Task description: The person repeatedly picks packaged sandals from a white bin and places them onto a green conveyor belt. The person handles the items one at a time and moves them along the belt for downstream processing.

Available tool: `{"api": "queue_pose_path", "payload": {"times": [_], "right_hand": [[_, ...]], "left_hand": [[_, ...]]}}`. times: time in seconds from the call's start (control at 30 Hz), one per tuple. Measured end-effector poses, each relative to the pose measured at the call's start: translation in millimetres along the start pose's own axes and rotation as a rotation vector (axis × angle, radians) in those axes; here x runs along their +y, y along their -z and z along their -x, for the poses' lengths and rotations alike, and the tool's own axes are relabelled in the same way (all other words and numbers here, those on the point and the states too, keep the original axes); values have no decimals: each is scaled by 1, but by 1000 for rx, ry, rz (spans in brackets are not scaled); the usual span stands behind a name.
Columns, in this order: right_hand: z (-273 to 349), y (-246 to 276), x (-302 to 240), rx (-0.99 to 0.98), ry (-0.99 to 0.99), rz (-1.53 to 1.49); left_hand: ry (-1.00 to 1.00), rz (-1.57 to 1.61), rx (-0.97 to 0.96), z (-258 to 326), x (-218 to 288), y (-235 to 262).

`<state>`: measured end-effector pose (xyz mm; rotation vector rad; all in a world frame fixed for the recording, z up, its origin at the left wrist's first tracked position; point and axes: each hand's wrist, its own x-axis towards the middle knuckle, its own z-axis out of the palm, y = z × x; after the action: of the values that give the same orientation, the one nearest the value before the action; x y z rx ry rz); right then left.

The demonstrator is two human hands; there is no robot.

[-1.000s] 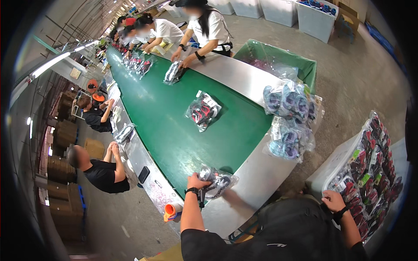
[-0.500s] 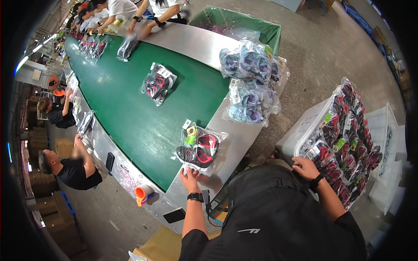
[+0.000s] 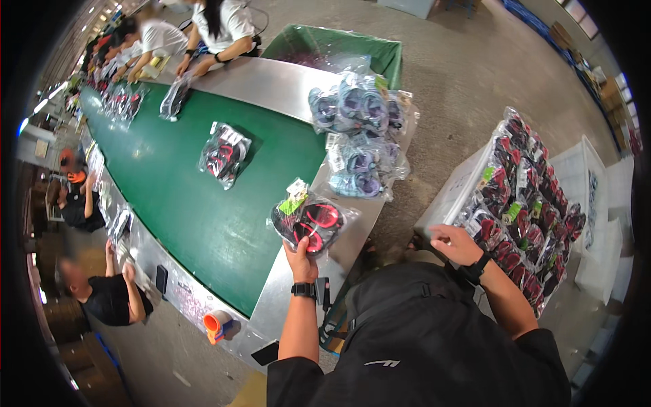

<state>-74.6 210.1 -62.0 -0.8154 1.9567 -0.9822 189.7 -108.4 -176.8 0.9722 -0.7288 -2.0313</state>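
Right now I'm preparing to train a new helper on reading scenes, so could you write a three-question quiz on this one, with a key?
1. What does the person's left hand hold?
2. Where does the pile of clear-bagged pale-blue shoes lie?
A) On the concrete floor
B) On the silver metal border beside the smooth green belt
C) Under the belt
3. True or false: the person's right hand is nearer than the left to the white plastic bin.

Key: 1. A clear plastic bag of black-and-red shoes; 2. B; 3. True.
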Motion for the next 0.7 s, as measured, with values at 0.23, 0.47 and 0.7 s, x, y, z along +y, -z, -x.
{"api": "queue_pose_path", "payload": {"times": [0.23, 0.47, 0.7], "right_hand": [[-44, -17, -81, -156, 92, -556], [-42, -36, -118, -143, 232, -730], [-25, -11, -136, 236, 283, -276]], "left_hand": [[245, -53, -522, 51, 37, -78], [564, 234, -650, 73, 37, -89], [323, -64, -639, 91, 50, -112]]}}
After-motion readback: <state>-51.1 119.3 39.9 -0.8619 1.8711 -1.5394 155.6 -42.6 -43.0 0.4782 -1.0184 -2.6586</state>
